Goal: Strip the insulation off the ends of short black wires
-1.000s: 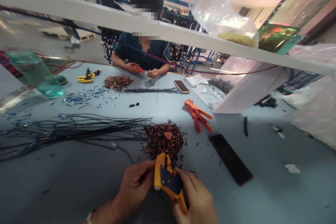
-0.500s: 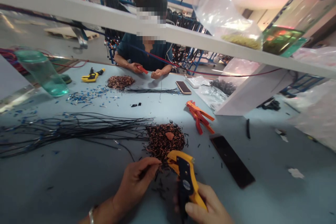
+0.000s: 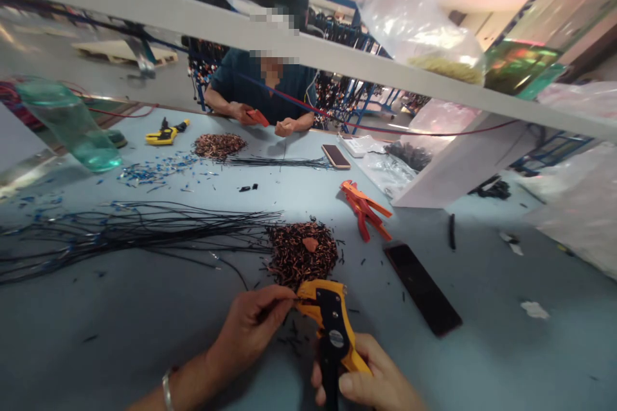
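Note:
My right hand (image 3: 366, 376) is wrapped round the handles of a yellow and black wire stripper (image 3: 332, 327). Its jaws point left and meet the fingertips of my left hand (image 3: 253, 321). Thumb and forefinger there pinch the end of a thin black wire (image 3: 235, 268), which curves up and away to the left. Just behind the jaws lies a pile of black and copper wire offcuts (image 3: 303, 255) with a small orange lump on top. To the left a bundle of black wires (image 3: 159, 231) with blue and clear ends is spread across the table.
Red-orange pliers (image 3: 364, 209) and a dark phone (image 3: 423, 288) lie right of the pile. A white shelf beam (image 3: 337, 54) crosses overhead on a post (image 3: 438, 173). Opposite, a person (image 3: 270, 90) holds a red tool. A green bottle (image 3: 72, 125) stands leftward.
The stripper has shifted slightly left, so its jaws now meet my left fingertips round the wire end. My left hand has barely moved. The camera view has shifted a little.

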A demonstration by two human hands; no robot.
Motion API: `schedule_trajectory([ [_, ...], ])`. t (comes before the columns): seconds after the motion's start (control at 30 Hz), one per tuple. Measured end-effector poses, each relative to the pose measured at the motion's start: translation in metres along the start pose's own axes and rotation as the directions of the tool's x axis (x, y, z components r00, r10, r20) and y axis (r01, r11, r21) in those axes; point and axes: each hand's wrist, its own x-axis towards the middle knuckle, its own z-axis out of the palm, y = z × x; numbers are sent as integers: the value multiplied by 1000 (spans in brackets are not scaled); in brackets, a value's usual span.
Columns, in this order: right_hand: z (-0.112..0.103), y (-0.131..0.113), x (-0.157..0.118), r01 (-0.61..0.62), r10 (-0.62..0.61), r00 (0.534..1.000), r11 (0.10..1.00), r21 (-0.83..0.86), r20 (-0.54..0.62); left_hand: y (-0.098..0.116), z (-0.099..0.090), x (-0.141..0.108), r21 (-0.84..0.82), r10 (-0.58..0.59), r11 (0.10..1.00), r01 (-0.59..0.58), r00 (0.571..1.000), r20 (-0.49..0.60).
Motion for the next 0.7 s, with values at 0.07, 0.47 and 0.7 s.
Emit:
schedule_trajectory([
  [0.07,-1,1,0,6,-6,1000,1000,-1,11,-1,0,-1,-14,-12,1000,13,1000,7],
  [0.47,-10,13,10,73,-67,997,990,-120,49,-6,3,-2,8,-9,1000,9,1000,2],
  [0.7,-7,30,6,-25,8,988,993,-111,-154,-9,4,-4,16,-36,999,36,999,25],
])
